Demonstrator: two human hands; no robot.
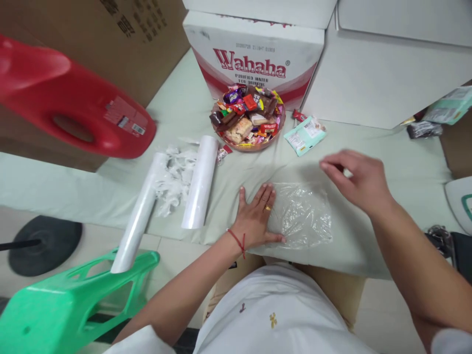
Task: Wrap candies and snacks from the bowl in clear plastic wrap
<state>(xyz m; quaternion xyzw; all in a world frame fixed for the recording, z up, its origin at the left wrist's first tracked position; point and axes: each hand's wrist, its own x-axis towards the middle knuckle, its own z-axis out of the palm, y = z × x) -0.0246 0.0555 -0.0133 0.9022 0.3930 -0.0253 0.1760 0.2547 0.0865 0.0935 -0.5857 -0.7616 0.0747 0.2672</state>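
Note:
My left hand (257, 216) lies flat with its fingers spread, pressing on the left side of a clear plastic sheet or bag (308, 216) on the cloth-covered table (354, 246). Above and to the right of the plastic, my right hand (356, 179) is raised, thumb and fingertips pinched together; whatever may be between them is too small to name. Beyond the hands stands a round bowl (254, 146) heaped with wrapped sweets and snacks. A light green packet (305, 135) lies right of the bowl, beside a small red wrapper (299, 115).
Two white plastic rolls (201, 182) flank crumpled white plastic (175, 179) on the left. A red jug (121, 118) stands farther left, above a green stool (47, 305). A Wahaha carton (254, 54) and white boxes (383, 73) line the back.

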